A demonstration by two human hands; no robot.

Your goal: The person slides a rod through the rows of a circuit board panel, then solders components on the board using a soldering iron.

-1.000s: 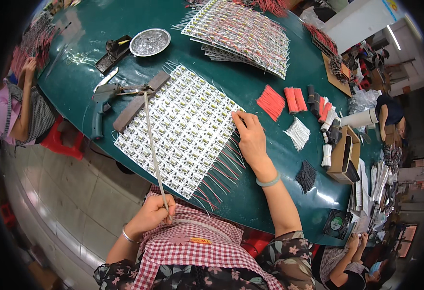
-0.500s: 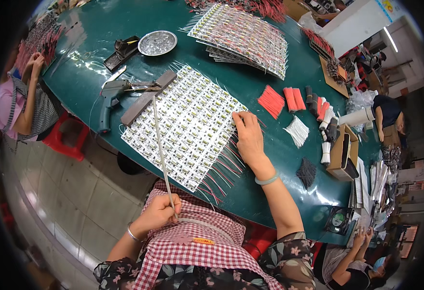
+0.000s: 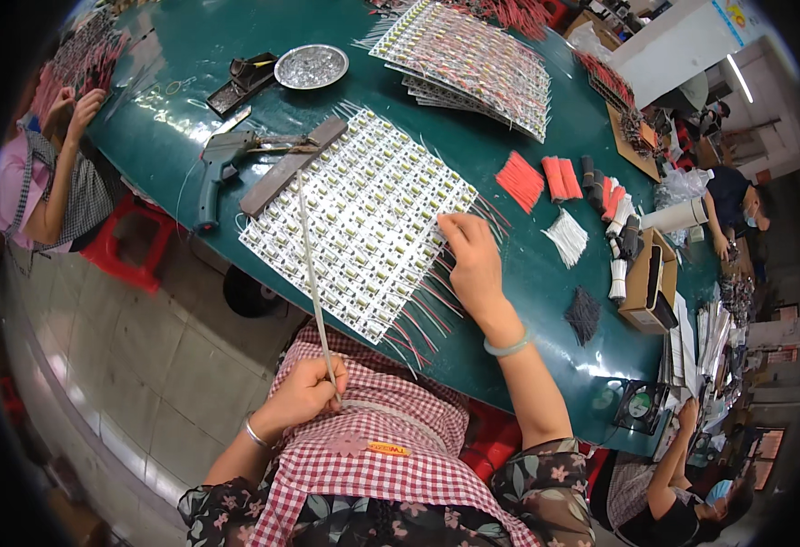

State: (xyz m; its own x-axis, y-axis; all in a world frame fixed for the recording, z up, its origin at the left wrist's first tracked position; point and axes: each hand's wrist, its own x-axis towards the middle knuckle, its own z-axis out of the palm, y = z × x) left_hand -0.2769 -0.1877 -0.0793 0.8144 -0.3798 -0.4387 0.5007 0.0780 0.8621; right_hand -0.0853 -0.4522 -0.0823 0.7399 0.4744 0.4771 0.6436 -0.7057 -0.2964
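A white panel of small circuit boards (image 3: pixel 363 219) lies on the green table in front of me, with thin red, white and dark wires sticking out along its right edge. My left hand (image 3: pixel 311 390) is closed round the lower end of a long thin grey strip (image 3: pixel 311 273), whose upper part crosses over the panel's left side. My right hand (image 3: pixel 473 260) rests at the panel's right edge, thumb and fingers pinched together; what is between them is too small to make out. Across the panel's far-left edge lies a dark bar (image 3: pixel 292 169).
Left of the bar lies a teal pistol-shaped tool (image 3: pixel 220 173); beyond it stands a round metal dish (image 3: pixel 311 67). Wired panels are stacked (image 3: pixel 464 68) behind. Bundles of red wires (image 3: pixel 519 180), white wires (image 3: pixel 566 237) and a cardboard box (image 3: pixel 648 287) are at right. Co-workers sit on both sides.
The view has shifted slightly, so the table's things appear further right and higher. My right hand sits a little nearer along the panel's edge. The left hand keeps its hold on the strip.
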